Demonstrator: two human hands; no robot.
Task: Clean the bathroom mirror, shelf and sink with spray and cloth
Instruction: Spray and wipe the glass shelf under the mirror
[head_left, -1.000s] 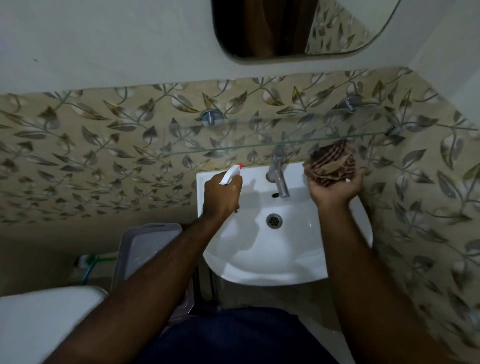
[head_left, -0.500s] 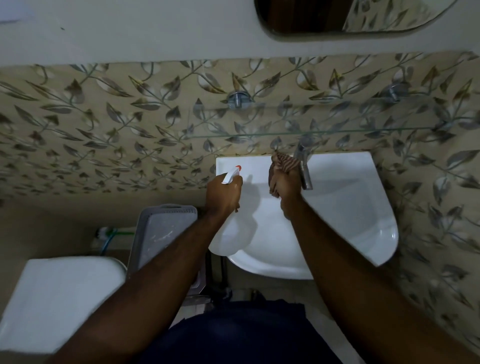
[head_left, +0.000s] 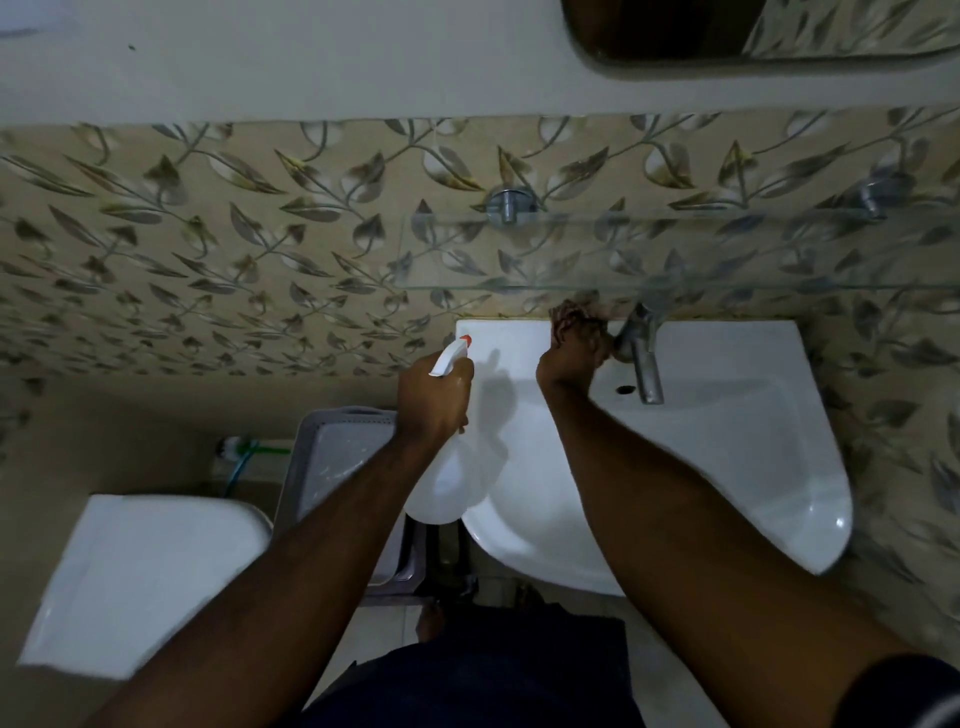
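Observation:
My left hand (head_left: 434, 397) grips a white spray bottle (head_left: 451, 480) with a red-tipped nozzle, held over the left edge of the white sink (head_left: 737, 447). My right hand (head_left: 571, 358) presses a brown striped cloth (head_left: 574, 314) against the sink's back rim, just left of the metal tap (head_left: 644, 364). A glass shelf (head_left: 675, 249) on two metal brackets runs along the leaf-patterned wall above the sink. The mirror's lower edge (head_left: 753, 36) shows at the top right.
A white toilet tank lid (head_left: 150, 577) sits at the lower left. Between it and the sink stands a grey plastic bin (head_left: 337, 467). A green-handled brush (head_left: 249, 449) lies by the wall. The leaf-tiled side wall closes in on the right.
My right hand has carried the cloth from the sink's right back corner leftward past the tap to the rim's left side. The view has shifted left. The spray bottle stays held.

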